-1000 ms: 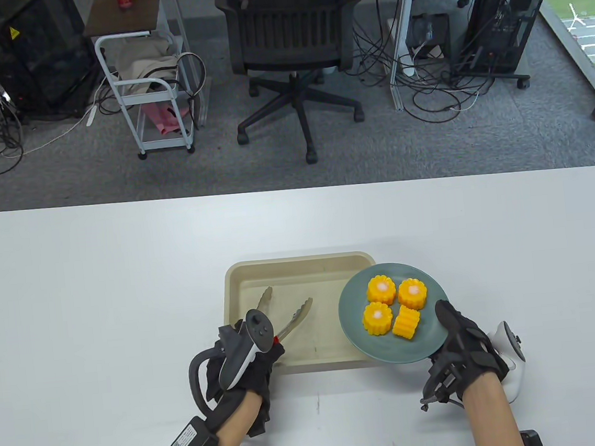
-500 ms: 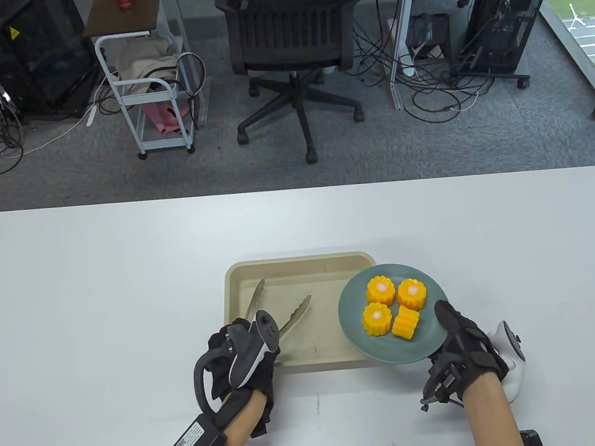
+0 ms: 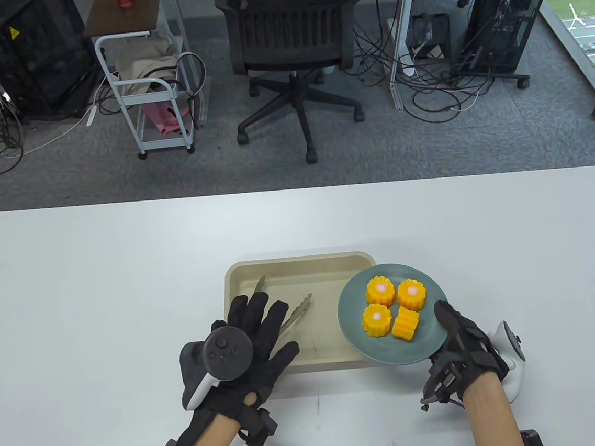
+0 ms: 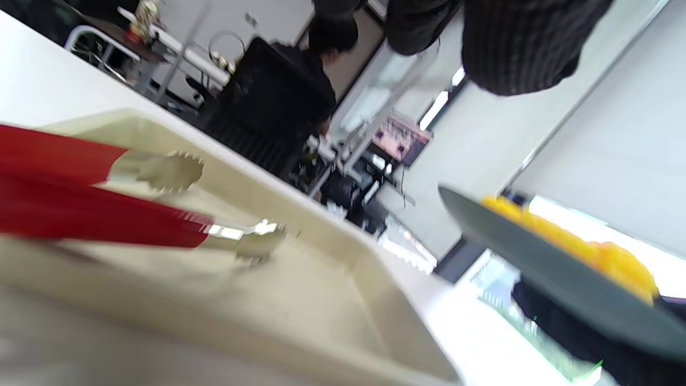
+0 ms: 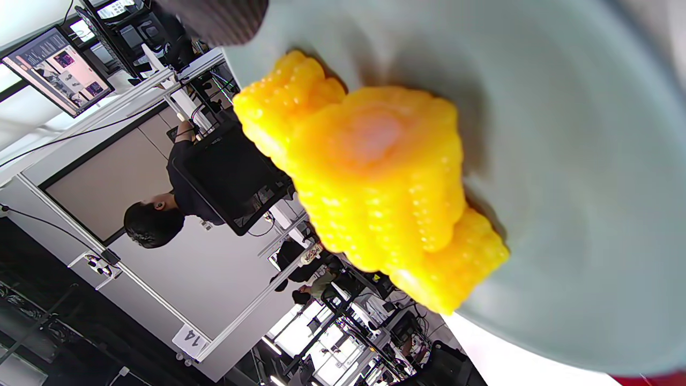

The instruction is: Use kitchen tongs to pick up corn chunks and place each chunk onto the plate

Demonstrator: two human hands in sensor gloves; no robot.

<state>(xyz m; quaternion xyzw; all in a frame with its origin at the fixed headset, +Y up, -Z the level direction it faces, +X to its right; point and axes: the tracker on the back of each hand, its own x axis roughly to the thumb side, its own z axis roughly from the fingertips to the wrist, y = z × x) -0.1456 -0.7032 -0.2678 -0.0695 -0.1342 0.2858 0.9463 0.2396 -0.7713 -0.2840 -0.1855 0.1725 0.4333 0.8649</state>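
Note:
Several yellow corn chunks (image 3: 392,306) sit close together on the grey-green plate (image 3: 355,301). My right hand (image 3: 458,333) grips the plate's near right rim, thumb on top. The plate overlaps the right edge of the beige tray (image 3: 313,279). The tongs (image 3: 298,309) lie spread apart in the tray, their metal tips pointing away from me. My left hand (image 3: 257,324) hovers flat above their handles with fingers straight and spread, holding nothing. In the left wrist view the red-handled tongs (image 4: 80,203) rest on the tray floor (image 4: 321,300). The right wrist view is filled by corn chunks (image 5: 375,177).
The white table (image 3: 98,284) runs wide to the left, right and far side of the tray. Beyond its far edge stand an office chair (image 3: 290,34), a small white cart (image 3: 150,90) and computer cases amid floor cables.
My left hand has let go of the tongs, turned palm down and spread its fingers above them. The tongs now lie in the tray. The right hand and plate have not moved.

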